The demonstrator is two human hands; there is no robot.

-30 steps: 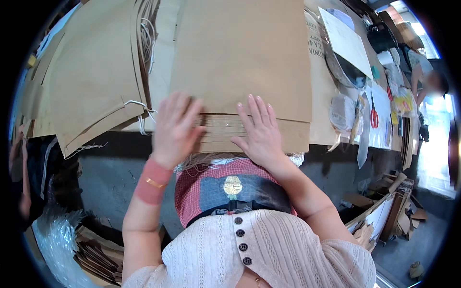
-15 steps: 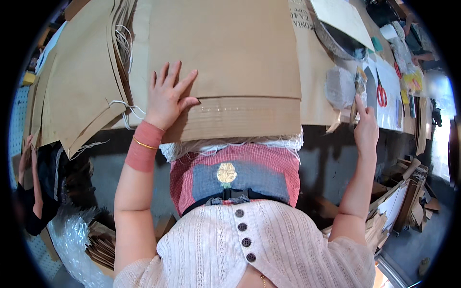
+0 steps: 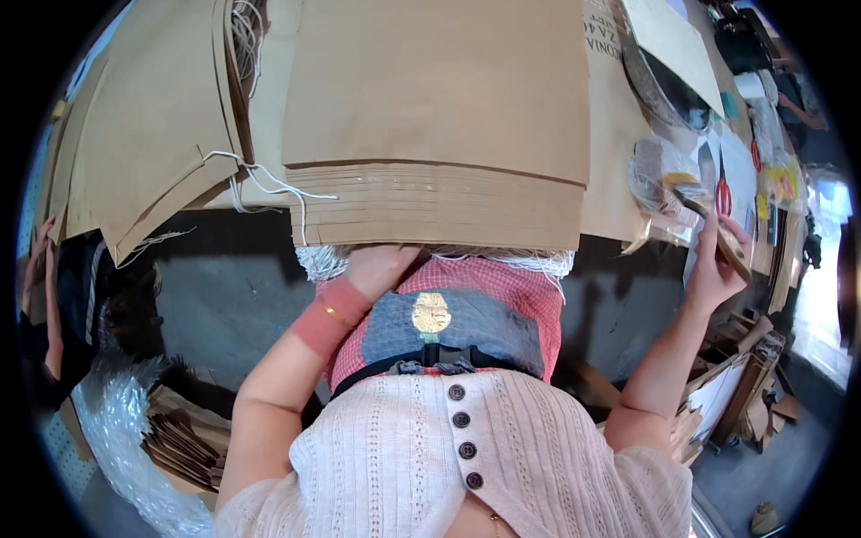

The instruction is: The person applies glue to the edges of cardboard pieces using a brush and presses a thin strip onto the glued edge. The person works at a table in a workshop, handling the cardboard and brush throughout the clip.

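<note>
A stack of brown paper sheets (image 3: 439, 90) lies on the table in front of me, its near edges fanned out into several narrow strips. My left hand (image 3: 384, 265) is at the stack's near edge, its fingers hidden beneath the paper and beside white cords (image 3: 323, 263) hanging there. Off to the right, my right hand (image 3: 713, 278) grips the wooden handle of a flat brush (image 3: 737, 258). The brush head is over a plastic-wrapped container (image 3: 647, 175).
More brown paper (image 3: 152, 108) with white strings rests at the left. Red scissors (image 3: 723, 194) and a dark bowl (image 3: 668, 85) partly covered by a white board (image 3: 677, 45) are at the right. Another person's arms (image 3: 45, 296) show at the far left.
My left hand has come off the top of the stack, down to its near edge. My right hand has shifted right and tilted the brush toward the wrapped container.
</note>
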